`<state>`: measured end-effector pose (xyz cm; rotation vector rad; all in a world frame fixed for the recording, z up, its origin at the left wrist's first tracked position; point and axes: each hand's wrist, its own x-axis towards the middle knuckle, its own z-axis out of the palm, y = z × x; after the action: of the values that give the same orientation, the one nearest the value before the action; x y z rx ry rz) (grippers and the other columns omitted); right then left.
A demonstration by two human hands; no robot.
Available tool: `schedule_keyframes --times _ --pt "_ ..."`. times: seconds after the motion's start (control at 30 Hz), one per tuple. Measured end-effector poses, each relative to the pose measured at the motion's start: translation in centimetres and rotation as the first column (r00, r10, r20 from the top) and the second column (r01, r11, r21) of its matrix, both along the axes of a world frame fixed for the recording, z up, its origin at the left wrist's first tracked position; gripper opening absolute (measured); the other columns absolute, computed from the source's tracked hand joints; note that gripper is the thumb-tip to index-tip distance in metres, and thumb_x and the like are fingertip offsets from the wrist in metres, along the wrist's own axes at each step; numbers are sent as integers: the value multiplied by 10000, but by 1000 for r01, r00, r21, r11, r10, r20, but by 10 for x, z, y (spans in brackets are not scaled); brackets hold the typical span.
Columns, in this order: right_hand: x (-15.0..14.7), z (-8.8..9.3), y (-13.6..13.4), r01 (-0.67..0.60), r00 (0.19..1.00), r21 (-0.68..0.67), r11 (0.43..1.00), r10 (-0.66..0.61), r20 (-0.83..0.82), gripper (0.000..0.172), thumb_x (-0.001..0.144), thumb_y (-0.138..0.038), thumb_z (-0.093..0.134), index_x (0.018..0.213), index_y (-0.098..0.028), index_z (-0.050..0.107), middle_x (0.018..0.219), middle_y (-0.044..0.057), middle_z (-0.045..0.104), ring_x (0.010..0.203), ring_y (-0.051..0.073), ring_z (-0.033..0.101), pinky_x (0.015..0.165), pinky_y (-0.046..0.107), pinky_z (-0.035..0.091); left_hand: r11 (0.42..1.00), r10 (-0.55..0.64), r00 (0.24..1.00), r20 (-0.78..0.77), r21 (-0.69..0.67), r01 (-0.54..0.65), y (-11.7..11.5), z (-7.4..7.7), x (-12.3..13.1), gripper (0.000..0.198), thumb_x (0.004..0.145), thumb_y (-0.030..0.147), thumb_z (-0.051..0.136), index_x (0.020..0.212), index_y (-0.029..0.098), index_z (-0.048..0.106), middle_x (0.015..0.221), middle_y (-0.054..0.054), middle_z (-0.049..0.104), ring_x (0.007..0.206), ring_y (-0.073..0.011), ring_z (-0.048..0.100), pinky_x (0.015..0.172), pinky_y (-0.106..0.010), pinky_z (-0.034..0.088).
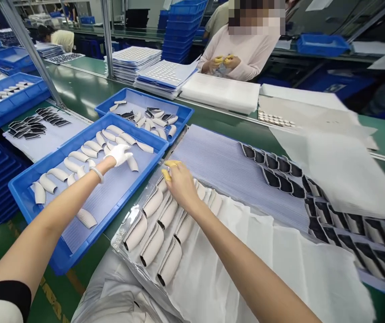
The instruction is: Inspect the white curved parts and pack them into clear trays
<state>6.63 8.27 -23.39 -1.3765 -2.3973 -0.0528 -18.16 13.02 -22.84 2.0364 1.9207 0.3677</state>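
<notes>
My left hand (120,154), in a white glove, reaches over the blue tray (125,204) of curved cream pieces. Its fingers are spread beside a cream piece (132,163) that lies under the fingertips; nothing shows held in them. My right hand (178,179), with yellow covers on its fingertips, is bent over the far left corner of the clear plastic tray (120,237). Its thumb and fingers are curled, and whatever is between them cannot be made out. Rows of curved cream pieces (152,244) stand in that plastic tray, beside white tissue sheeting (246,264).
A second blue tray (187,117) holds cream and black pieces. Black-lined pieces (281,184) sit in rows at the right. Paper stacks (221,92) line the green bench (78,83). Across it, a person (242,51) works with yellow-tipped fingers. A metal post (106,40) rises at the back.
</notes>
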Motion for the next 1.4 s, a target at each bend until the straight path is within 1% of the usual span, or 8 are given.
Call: schedule_keyframes --times 0.27,0.53,0.8,0.9,1.0,1.07,1.33,1.4 --pt "-96 -9 108 130 981 -188 974 -99 167 332 913 -326 572 1190 -143 559 1189 97 583 1023 219 599 865 431 512 994 -46 999 11 -94 47 6 -22 18 348 886 357 569 1157 138 569 1171 -103 590 1029 -222 590 883 -445 497" --pt "-106 -5 119 182 983 -304 935 -173 55 346 899 -320 593 1187 -130 563 1228 111 560 1084 239 571 915 454 480 1000 14 976 216 -2 -14 -45 19 -27 151 811 254 574 730 139 630 835 -61 634 870 -205 608 828 -342 490" --pt "-85 39 15 -184 921 -477 859 -19 -389 307 848 -168 537 1137 -72 577 1083 168 651 974 261 613 870 408 472 994 51 850 525 60 -97 -136 78 -36 136 791 319 544 745 200 590 780 -17 574 701 -162 572 640 -308 513" --pt "-69 54 -49 -407 823 -593 695 -3 -568 279 896 -227 469 1114 -131 616 913 63 702 770 170 660 740 318 521 995 -13 829 558 91 -46 -161 87 -28 125 798 301 561 710 224 604 742 -15 564 718 -173 567 664 -318 510" --pt "-58 62 -99 -677 570 -623 391 -257 -780 297 864 -296 565 1119 -166 644 969 47 695 852 171 647 804 327 503 992 -91 831 549 124 27 -177 85 -18 112 800 263 568 700 233 608 752 -15 586 754 -179 575 734 -334 506" --pt "-53 63 -120 -722 498 -618 311 -388 -776 334 819 -339 646 1118 -189 658 983 38 693 869 168 635 835 330 490 986 -140 826 546 150 68 -185 81 -12 105 806 235 567 715 233 619 794 -20 611 815 -184 587 793 -342 498" --pt "-46 64 -160 -746 379 -604 279 -569 -730 470 697 -353 781 1122 -202 648 902 33 690 717 157 640 723 334 536 974 -116 838 533 224 -8 -220 73 11 102 832 279 590 893 225 652 1012 -58 609 1003 -203 589 909 -355 488" --pt "-46 67 -168 -754 325 -583 304 -599 -732 470 680 -333 796 1106 -206 645 928 35 686 707 151 635 698 323 545 968 1 845 534 212 -136 -231 72 21 410 761 373 677 1134 223 600 1243 -98 543 1173 -260 525 992 -407 450"
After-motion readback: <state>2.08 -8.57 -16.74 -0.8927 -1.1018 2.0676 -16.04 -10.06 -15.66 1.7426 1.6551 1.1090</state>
